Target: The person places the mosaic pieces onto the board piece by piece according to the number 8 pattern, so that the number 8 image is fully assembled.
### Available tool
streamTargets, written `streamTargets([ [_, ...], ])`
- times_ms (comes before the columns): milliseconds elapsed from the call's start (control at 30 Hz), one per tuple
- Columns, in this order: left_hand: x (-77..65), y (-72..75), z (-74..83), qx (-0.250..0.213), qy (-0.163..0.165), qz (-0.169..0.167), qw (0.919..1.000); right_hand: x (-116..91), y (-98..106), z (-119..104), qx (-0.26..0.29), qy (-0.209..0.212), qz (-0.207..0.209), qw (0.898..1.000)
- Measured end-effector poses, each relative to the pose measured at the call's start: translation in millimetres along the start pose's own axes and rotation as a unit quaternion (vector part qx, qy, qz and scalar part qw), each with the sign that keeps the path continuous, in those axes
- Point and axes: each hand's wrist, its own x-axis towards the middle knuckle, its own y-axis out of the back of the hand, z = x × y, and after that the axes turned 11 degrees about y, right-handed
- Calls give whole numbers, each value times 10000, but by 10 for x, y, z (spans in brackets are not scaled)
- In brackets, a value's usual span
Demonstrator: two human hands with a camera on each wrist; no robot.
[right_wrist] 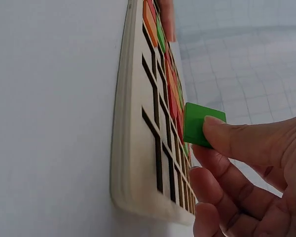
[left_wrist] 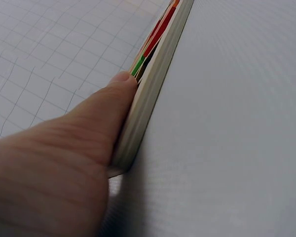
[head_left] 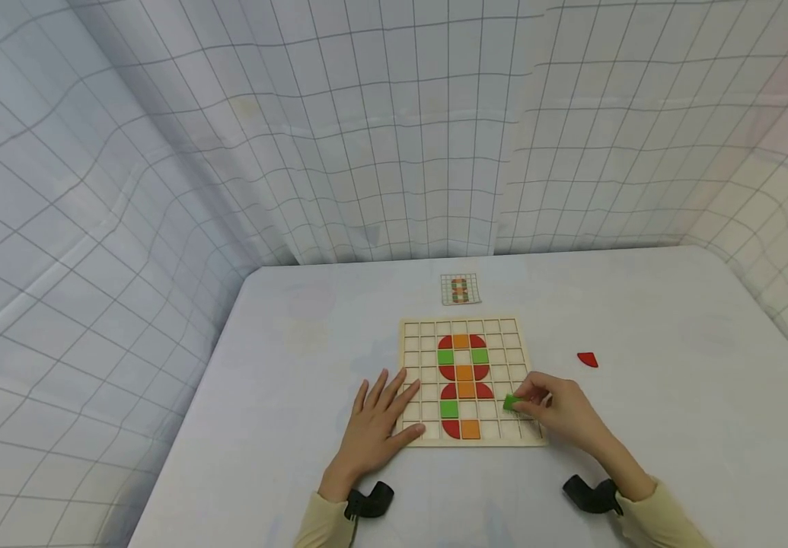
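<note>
A wooden grid board [head_left: 428, 439] lies flat on the table, with red quarter-round, orange square and green square tiles set in several of its cells. My right hand [head_left: 565, 411] pinches a green square tile [right_wrist: 195, 123] between thumb and fingers, above the right part of the board. In the right wrist view the tile is tilted and apart from the grid. My left hand [head_left: 373, 426] rests with spread fingers on the board's left edge. The left wrist view shows only its thumb side [left_wrist: 89, 118] against the board's rim.
One red quarter-round tile [head_left: 588, 359] lies loose on the white table [head_left: 284, 365], right of the board. Behind the board is a small card [head_left: 448, 289] printed with a coloured grid pattern. White checked curtains [head_left: 394, 152] enclose the table's back and sides.
</note>
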Motion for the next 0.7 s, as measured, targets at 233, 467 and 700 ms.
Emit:
streamTargets([
  [233, 3, 4, 13, 28, -41, 21, 10000, 129, -206, -61, 278, 185, -520, 9981],
  [467, -6, 16, 13, 27, -11, 5, 10000, 189, -260, -69, 382, 15, -655, 9971],
  [700, -8, 33, 22, 29, 13, -30, 10000, 211, -280, -81, 173, -79, -421, 9989],
])
